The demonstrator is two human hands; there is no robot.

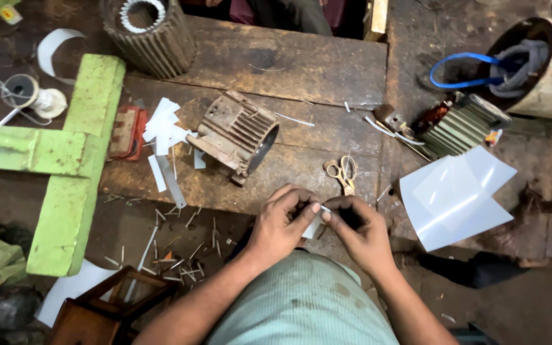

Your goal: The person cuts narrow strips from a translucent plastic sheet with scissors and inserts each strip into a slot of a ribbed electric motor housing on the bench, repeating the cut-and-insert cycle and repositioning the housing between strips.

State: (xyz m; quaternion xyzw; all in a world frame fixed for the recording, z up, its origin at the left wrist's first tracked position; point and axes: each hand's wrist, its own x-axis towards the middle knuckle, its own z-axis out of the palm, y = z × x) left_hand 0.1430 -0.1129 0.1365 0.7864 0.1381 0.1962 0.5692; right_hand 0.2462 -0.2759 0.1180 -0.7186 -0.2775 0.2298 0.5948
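Both hands pinch a small white strip.
Left hand (282, 220) and right hand (352, 227) meet above the wooden surface (301, 70), fingers closed on the thin, pale strip (314, 223); scissors (343, 174) lie just beyond.

a worn, dark-stained wooden workbench (289, 64) of rough planks fills the scene, littered with short offcuts and slivers of white sheet. a pale green wooden frame (71, 160) crosses its left side beside a spool of white cord (30, 96). a rusty ribbed motor housing (237, 134) lies on its side at centre, another ribbed stator (151, 29) stands at the far edge, scissors (342, 171) rest nearby, and folded white sheets (452, 198) lie to the right. light is dim and even.
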